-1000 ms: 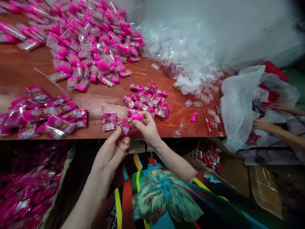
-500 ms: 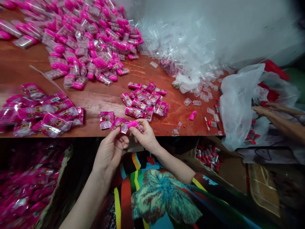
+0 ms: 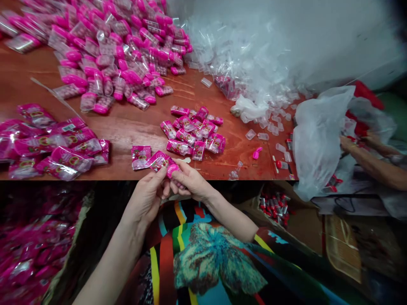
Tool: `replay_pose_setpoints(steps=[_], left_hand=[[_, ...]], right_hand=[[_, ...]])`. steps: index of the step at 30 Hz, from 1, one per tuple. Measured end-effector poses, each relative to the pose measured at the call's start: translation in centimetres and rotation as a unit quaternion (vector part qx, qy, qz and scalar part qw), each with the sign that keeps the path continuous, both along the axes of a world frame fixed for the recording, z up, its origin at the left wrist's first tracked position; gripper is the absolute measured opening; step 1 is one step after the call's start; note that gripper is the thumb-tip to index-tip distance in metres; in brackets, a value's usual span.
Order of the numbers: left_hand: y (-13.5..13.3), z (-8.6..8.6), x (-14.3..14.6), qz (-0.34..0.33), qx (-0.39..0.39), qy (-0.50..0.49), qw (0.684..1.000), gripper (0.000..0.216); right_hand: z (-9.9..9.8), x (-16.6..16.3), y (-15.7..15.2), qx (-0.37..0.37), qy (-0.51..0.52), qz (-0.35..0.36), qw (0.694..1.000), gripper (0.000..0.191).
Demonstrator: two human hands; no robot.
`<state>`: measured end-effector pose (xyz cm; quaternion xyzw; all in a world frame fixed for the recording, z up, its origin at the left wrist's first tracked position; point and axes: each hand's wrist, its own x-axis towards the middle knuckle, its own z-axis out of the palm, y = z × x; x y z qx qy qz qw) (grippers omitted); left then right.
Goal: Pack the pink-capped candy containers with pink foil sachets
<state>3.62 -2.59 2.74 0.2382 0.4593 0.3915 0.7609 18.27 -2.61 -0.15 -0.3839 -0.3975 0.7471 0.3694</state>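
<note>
My left hand [image 3: 148, 195] pinches a printed pink foil packet [image 3: 158, 160] at the table's front edge. My right hand [image 3: 192, 180] is closed around a small bottle [image 3: 173, 170] with a bright pink cap, held at the packet's right end. How far the bottle sits inside the packet cannot be seen, as my fingers cover it. Another pink packet [image 3: 140, 156] lies flat just left of my hands. Beyond them is a small heap of plump pink packets [image 3: 195, 131].
Pink-capped bottles [image 3: 108, 55] are piled at the back left, larger pink bags [image 3: 60, 144] at the left. Clear plastic cups [image 3: 248, 59] heap against the wall. A co-worker's hands [image 3: 352, 146] are at a white plastic bag [image 3: 311, 140]. An open box [image 3: 280, 207] stands below.
My right hand has lowered and come closer to my left, bringing the bottle against the packet. The view has shifted slightly. At the right, the co-worker's hands have moved.
</note>
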Motion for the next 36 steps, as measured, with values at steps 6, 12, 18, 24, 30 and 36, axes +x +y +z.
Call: replay_pose_setpoints(steps=[6, 12, 18, 24, 30, 36], left_hand=[[-0.3, -0.9, 0.3, 0.044, -0.024, -0.013, 0.999, 0.037], [-0.4, -1.4, 0.2, 0.074, -0.006, 0.001, 0.997, 0.047], [-1.0, -2.3, 0.4, 0.052, 0.022, 0.059, 0.997, 0.04], [-0.6, -1.8, 0.3, 0.04, -0.017, 0.009, 0.999, 0.04], [-1.0, -2.2, 0.6, 0.068, -0.056, -0.034, 0.996, 0.039], [-1.5, -2.4, 0.0, 0.022, -0.054, -0.062, 0.996, 0.035]], right_hand=[[-0.7, -0.7, -0.1, 0.122, -0.116, -0.102, 0.981, 0.07], [0.6, 0.0, -1.0, 0.07, -0.043, -0.011, 0.997, 0.057], [0.7, 0.1, -1.2, -0.089, 0.069, -0.009, 0.994, 0.058], [-0.1, 0.0, -1.2, 0.012, -0.026, -0.012, 1.0, 0.065], [0.1, 0.0, -1.7, 0.163, -0.237, -0.003, 0.958, 0.065], [-0.4, -0.1, -1.6, 0.032, -0.072, 0.036, 0.996, 0.069]])
